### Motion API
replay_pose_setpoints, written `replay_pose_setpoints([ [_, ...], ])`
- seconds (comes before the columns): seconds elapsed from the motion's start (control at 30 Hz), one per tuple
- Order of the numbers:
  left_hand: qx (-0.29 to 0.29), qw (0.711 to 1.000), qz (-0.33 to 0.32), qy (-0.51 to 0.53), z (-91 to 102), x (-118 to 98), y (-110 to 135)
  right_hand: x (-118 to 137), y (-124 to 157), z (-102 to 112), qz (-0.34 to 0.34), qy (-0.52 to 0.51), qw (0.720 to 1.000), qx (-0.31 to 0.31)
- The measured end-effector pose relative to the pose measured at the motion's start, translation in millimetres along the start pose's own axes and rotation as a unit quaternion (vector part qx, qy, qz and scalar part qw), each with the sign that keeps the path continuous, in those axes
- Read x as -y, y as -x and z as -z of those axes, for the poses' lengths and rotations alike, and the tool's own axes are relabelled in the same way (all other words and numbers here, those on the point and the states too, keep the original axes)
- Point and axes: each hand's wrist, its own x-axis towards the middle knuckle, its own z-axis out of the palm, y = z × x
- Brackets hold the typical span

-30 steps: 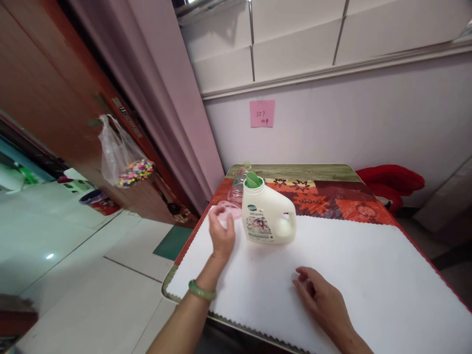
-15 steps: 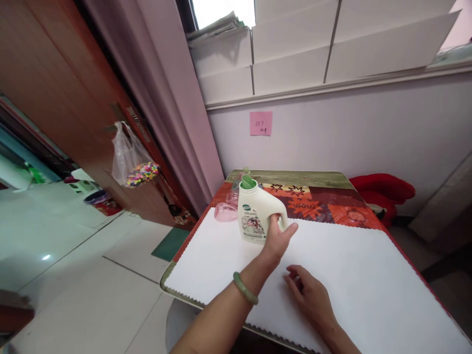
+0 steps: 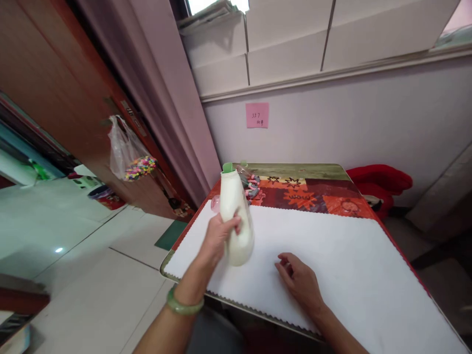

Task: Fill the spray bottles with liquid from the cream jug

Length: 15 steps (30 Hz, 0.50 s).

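Note:
My left hand (image 3: 220, 236), with a green bangle (image 3: 184, 301) on its wrist, is closed around the handle of a cream detergent bottle (image 3: 236, 216). The bottle is capless, with a green pouring spout (image 3: 228, 167) inside its neck. It is turned so its handle side faces me; the front label is hidden from view. My right hand (image 3: 299, 281) rests on the white sheet (image 3: 332, 255) to the right of the bottle. Its fingers are loosely curled, thumb apart from them, with nothing between. A translucent pink object (image 3: 215, 203) shows partly behind the bottle.
Behind the bottle lie small pink and grey items (image 3: 251, 183) in clear wrapping. The patterned tabletop (image 3: 313, 196) meets the wall, which bears a pink note (image 3: 257, 115). A plastic bag of colourful pieces (image 3: 134, 160) hangs from the door at left. Something red (image 3: 379, 182) sits beyond the table's right edge.
My left hand has moved left and toward me with the bottle, turning it so the label no longer faces me. My right hand stays in nearly the same place; the view has shifted slightly.

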Motion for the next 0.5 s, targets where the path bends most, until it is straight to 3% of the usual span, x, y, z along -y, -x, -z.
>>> replay_pose_setpoints([
  [0.13, -0.079, 0.99, -0.024, -0.115, 67.3, 0.5, -19.0, 0.1, 0.8, 2.0, -0.011, 0.005, 1.0, 0.007],
  [0.23, -0.159, 0.97, -0.063, -0.175, 98.5, 15.5, -30.9, -0.7, 1.5, 2.2, -0.013, 0.005, 1.0, 0.014],
  [0.33, -0.212, 0.952, -0.092, -0.202, 110.9, 31.7, -39.4, -0.7, 2.0, 2.4, -0.012, 0.003, 1.0, 0.017],
  [0.5, -0.251, 0.936, -0.113, -0.218, 112.1, 40.0, -52.9, 0.2, 2.1, 2.7, -0.019, -0.001, 1.0, 0.023],
])
